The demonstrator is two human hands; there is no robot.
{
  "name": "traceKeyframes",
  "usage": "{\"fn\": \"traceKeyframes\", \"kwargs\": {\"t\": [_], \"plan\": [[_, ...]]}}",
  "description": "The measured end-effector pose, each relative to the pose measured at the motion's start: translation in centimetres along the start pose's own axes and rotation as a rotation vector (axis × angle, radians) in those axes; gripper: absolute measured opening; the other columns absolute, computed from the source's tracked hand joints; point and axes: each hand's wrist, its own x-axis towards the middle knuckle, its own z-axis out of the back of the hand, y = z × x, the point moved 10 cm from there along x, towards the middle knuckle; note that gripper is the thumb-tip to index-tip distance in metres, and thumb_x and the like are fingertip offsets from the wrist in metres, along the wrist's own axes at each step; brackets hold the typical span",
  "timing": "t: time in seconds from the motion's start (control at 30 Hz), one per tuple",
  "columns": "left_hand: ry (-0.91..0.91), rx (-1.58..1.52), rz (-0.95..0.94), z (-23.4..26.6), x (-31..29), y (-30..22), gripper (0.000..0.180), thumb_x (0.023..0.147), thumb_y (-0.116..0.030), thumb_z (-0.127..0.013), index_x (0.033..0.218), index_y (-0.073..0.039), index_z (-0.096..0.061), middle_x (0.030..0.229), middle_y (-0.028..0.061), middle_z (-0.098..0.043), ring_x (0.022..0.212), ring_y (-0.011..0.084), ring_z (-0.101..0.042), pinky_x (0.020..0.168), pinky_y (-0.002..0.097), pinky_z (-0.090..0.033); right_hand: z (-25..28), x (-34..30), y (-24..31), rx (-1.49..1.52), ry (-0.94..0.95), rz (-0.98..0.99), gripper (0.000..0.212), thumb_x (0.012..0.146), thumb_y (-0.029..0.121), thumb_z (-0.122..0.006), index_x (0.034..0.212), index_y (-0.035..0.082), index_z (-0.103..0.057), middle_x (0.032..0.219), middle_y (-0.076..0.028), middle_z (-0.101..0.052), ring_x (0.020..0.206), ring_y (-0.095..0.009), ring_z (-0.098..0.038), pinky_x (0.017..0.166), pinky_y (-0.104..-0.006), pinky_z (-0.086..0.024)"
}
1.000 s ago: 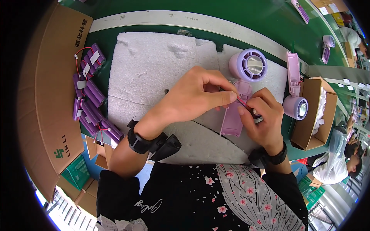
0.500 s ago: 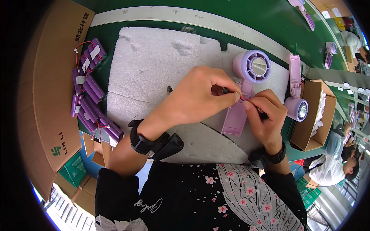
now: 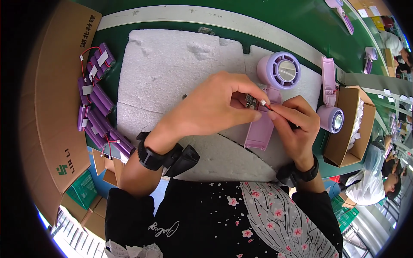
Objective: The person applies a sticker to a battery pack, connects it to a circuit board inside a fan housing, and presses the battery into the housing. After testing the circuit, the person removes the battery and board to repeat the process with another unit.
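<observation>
My left hand point(image 3: 217, 105) pinches a small dark circuit board point(image 3: 251, 101) between thumb and fingers. Beside the board is a small white plug point(image 3: 263, 102) on red and black wires point(image 3: 268, 108). My right hand point(image 3: 297, 124) is closed on these wires, its thumb and forefinger close to the left fingertips. Just behind and beneath my hands lies a handheld fan with a round lilac head point(image 3: 279, 71) and an open pink handle shell point(image 3: 260, 131). It rests on a white foam board point(image 3: 172, 69). Part of the handle is hidden by my fingers.
Several purple battery packs point(image 3: 101, 99) with red wires lie left of the foam, beside a large cardboard box point(image 3: 56, 107). Right of it are another open fan point(image 3: 330, 118) and a cardboard box point(image 3: 344, 146) of white pieces. People sit farther right.
My left hand has turned slightly, so the circuit board and white plug now show between the fingers. The view has shifted a little.
</observation>
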Motion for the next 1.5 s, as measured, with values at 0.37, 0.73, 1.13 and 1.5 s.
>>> {"fn": "traceKeyframes", "kwargs": {"t": [0.37, 0.73, 1.13, 1.5], "plan": [[0.024, -0.108, 0.125, 0.2, 0.0, 0.0, 0.032, 0.081, 0.01, -0.068, 0.111, -0.001, -0.063, 0.098, 0.0064, -0.064, 0.088, 0.0117, -0.063, 0.079, 0.0252, -0.053, -0.7, -0.3, 1.8, -0.225, 0.05, 0.212, 0.026, 0.068, -0.003, -0.081, 0.092, 0.004, -0.076, 0.078, -0.005, -0.058, 0.063, -0.017, -0.057, 0.054, -0.0259, -0.043], [-0.023, -0.066, 0.184, 0.9, 0.0, 0.3, 0.033, 0.081, 0.009, -0.071, 0.11, -0.002, -0.06, 0.098, 0.005, -0.067, 0.085, 0.0095, -0.066, 0.073, 0.0216, -0.054, -0.3, -0.4, 2.9, -0.329, -0.032, 0.346, 0.032, 0.062, -0.001, -0.082, 0.092, 0.008, -0.076, 0.077, -0.004, -0.055, 0.058, -0.016, -0.055, 0.049, -0.0283, -0.042], [-0.068, -0.042, 0.155, 1.2, 0.0, -0.2, 0.032, 0.079, 0.002, -0.075, 0.11, -0.001, -0.069, 0.097, 0.0088, -0.069, 0.086, 0.0133, -0.066, 0.076, 0.0263, -0.054, -0.3, -0.5, 3.0, -0.324, -0.045, 0.362, 0.032, 0.063, -0.002, -0.081, 0.093, 0.007, -0.076, 0.077, -0.004, -0.055, 0.06, -0.016, -0.055, 0.051, -0.0277, -0.042], [-0.136, 0.158, -0.265, 0.8, 0.0, -2.7, 0.038, 0.077, 0.005, -0.067, 0.114, -0.006, -0.071, 0.094, 0.0115, -0.073, 0.08, 0.0169, -0.07, 0.075, 0.0278, -0.057, -0.5, 0.0, 1.6, -0.157, -0.011, 0.218, 0.024, 0.069, -0.001, -0.081, 0.091, 0.003, -0.075, 0.081, -0.006, -0.06, 0.06, -0.017, -0.056, 0.052, -0.0261, -0.044]]}}
